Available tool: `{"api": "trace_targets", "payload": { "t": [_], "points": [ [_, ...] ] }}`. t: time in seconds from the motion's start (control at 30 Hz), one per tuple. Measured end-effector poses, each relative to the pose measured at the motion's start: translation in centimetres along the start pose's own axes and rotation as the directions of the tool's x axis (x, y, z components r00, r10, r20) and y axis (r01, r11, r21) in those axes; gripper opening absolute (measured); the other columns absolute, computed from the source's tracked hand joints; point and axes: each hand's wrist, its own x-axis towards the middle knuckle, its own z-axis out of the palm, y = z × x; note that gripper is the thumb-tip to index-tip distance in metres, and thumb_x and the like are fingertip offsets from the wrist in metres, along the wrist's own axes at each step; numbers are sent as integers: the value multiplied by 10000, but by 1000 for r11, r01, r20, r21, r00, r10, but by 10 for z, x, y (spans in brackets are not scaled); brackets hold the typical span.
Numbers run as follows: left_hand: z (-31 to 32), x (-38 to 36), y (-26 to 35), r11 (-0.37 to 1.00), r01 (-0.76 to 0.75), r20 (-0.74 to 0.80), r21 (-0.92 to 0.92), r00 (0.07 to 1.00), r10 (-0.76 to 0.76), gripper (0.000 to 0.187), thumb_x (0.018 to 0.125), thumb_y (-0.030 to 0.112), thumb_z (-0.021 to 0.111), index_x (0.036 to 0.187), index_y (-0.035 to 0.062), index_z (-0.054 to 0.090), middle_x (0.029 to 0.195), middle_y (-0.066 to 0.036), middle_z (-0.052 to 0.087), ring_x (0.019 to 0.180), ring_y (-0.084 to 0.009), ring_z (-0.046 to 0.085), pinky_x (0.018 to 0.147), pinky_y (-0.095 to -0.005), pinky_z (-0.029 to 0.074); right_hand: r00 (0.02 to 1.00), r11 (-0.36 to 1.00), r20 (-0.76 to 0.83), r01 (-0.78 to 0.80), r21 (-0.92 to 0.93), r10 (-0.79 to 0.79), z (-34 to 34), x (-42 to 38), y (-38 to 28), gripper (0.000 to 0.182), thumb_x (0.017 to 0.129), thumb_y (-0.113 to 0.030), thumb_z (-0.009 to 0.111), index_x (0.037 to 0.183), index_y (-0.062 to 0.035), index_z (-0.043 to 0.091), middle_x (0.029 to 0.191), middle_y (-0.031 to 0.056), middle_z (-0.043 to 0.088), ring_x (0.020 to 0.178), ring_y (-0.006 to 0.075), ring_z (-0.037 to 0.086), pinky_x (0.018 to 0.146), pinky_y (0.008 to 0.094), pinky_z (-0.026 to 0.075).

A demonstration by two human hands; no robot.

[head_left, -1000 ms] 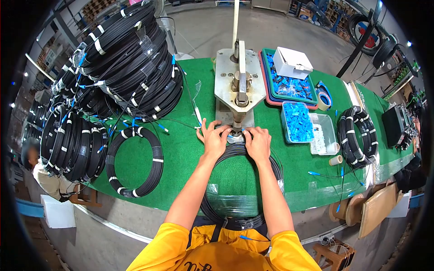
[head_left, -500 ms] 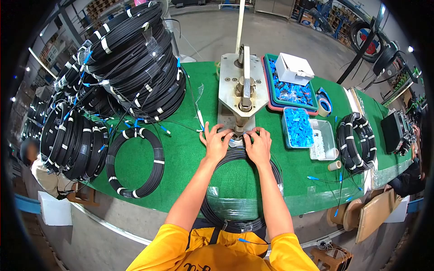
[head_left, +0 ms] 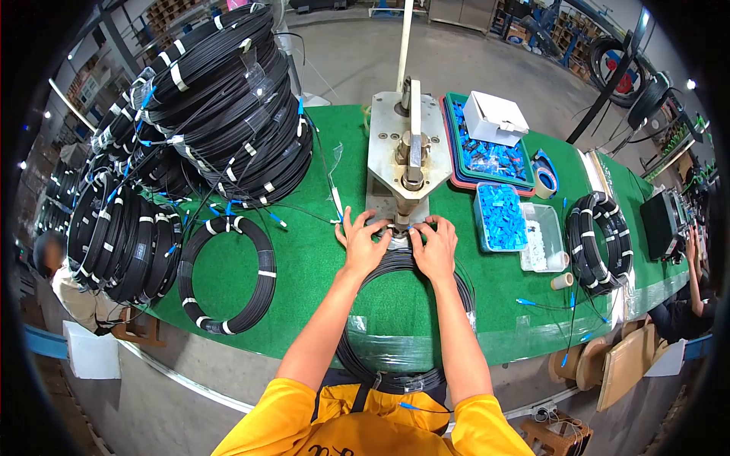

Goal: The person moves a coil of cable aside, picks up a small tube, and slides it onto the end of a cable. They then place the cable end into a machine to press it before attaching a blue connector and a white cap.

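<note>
A metal hand press (head_left: 409, 144) stands upright in front of me, its ram over a small seat at the base. My left hand (head_left: 364, 245) is at the left of that seat, thumb and index finger pinched at a small part that I cannot make out. On the other side, my right hand (head_left: 434, 248) pinches there too, a speck of blue showing by its fingertips. Between my forearms lies a coil of black cable (head_left: 403, 262), passing under my wrists and hanging over the table's near edge. A blue-tipped cable end (head_left: 411, 406) rests against my shirt.
Tall stacks of black cable coils (head_left: 220, 106) fill the left, with a single taped coil (head_left: 228, 325) beside them. On the right are a tub of blue connectors (head_left: 502, 216), a clear tub of white parts (head_left: 536, 237), a white box (head_left: 494, 118) and another coil (head_left: 601, 243).
My hands stay at the press's base with only slight finger shifts. At the far right, another person's arm has come into clearer view, reaching up to the black machine.
</note>
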Motion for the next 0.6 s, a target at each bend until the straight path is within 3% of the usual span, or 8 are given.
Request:
{"api": "trace_targets", "payload": {
  "t": [0.27, 0.33, 0.6],
  "points": [
    [-2, 0, 1, 1000, -17, -14, -17, 1000, 17, 235, 808, 323, 723, 1015, 220, 767, 1320, -67, 573, 1437, -405, 217, 1097, -686, 62, 1000, 1000, -2, 1, -10, -1, 0, 0, 1, 196, 879, -256, 664, 968, -106, 754, 1172, 107, 572, 1171, 323, 468, 1003, 477, 350],
    [0, 0, 1, 1000, 4, -4, -2, 1000, -4, 241, 836, 347, 716, 1035, 219, 765, 1314, -44, 581, 1441, -387, 225, 1114, -641, 58, 1000, 1000, 1, -2, -7, 2, 1, 0, 0, 196, 880, -256, 662, 968, -107, 754, 1173, 105, 573, 1173, 323, 467, 1006, 478, 348],
    [0, 1, 2, 1000, 23, -23, 19, 999, -22, 205, 859, 349, 713, 1006, 219, 774, 1291, -42, 596, 1424, -380, 263, 1115, -630, 67, 999, 999, 31, -35, 1, 35, 0, 1, 0, 202, 888, -260, 657, 978, -108, 756, 1186, 101, 572, 1192, 321, 457, 1019, 484, 341]
  ]
}}
